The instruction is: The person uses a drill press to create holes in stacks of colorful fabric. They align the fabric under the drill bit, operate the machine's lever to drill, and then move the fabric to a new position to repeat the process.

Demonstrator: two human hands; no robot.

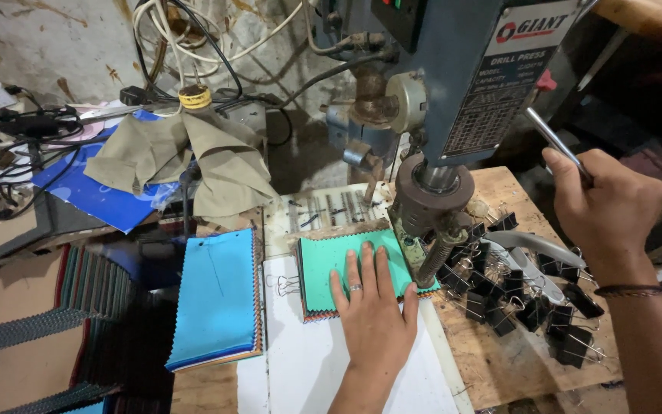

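left hand flat — green swatches, right hand (lever) gripping

The left hand lies flat on a green fabric swatch stack under the drill press; the right hand grips its metal feed lever, with black binder clips piled between them on the wooden board

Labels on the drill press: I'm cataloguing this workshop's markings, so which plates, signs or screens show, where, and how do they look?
Brand plate: top of the machine head, white with a red emblem and red lettering.
Rating plate: just below it, dark rectangle with pale rows of small print.
Switch panel: upper front edge, black with red and green buttons.
No screens.
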